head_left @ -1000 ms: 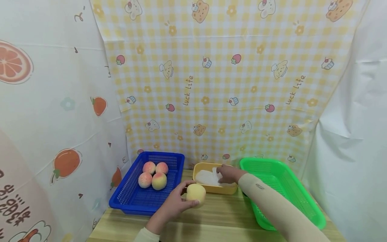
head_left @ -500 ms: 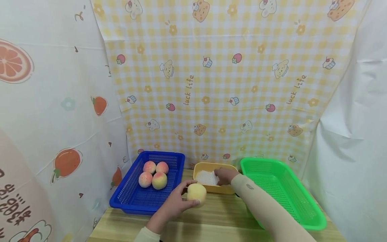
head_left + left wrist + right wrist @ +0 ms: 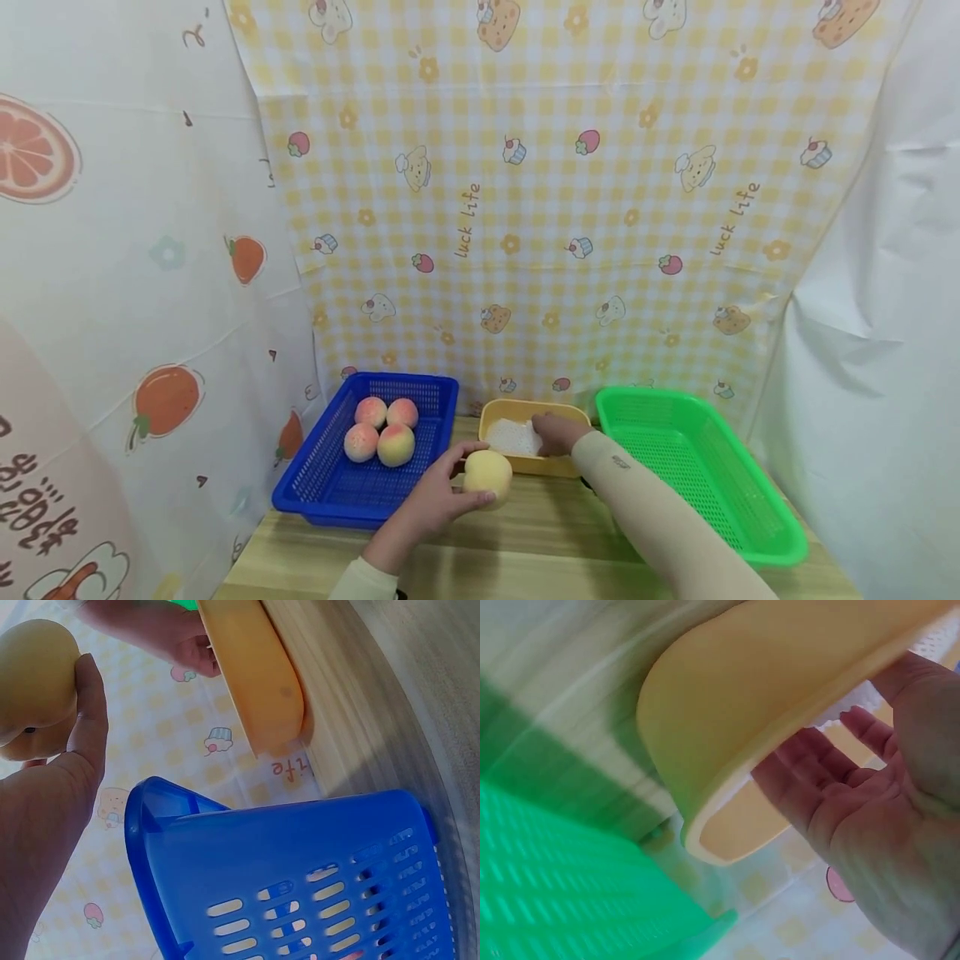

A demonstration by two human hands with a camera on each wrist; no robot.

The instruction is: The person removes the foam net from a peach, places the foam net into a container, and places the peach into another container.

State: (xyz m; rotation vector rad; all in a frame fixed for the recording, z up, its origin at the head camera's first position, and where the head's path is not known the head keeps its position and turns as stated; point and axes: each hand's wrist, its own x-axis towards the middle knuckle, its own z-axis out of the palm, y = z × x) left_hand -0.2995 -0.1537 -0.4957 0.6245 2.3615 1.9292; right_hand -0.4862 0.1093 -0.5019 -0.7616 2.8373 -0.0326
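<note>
My left hand [image 3: 442, 497] grips a pale yellow peach [image 3: 487, 478] between thumb and fingers, above the table in front of a yellow tub. In the left wrist view, the peach [image 3: 37, 679] shows its dimple with a dark spot. My right hand [image 3: 558, 435] reaches over the rim into the yellow tub [image 3: 547, 465], where white foam fruit nets [image 3: 513, 437] lie. In the right wrist view, the fingers of the right hand [image 3: 885, 780] bend loosely close to the white netting [image 3: 855, 701]. The tub's rim hides part of the fingers, so a hold on a net cannot be made out.
A blue basket [image 3: 322, 492] on the left holds several pink and yellow peaches [image 3: 396, 445]. To the right stands a green basket [image 3: 783, 533], partly behind the right forearm. A checked cloth [image 3: 540, 200] hangs behind the wooden table [image 3: 525, 575].
My right hand has moved slightly left and lower into the tub, and the netting that stood raised at its fingers now lies lower. The left hand and its peach have stayed nearly still.
</note>
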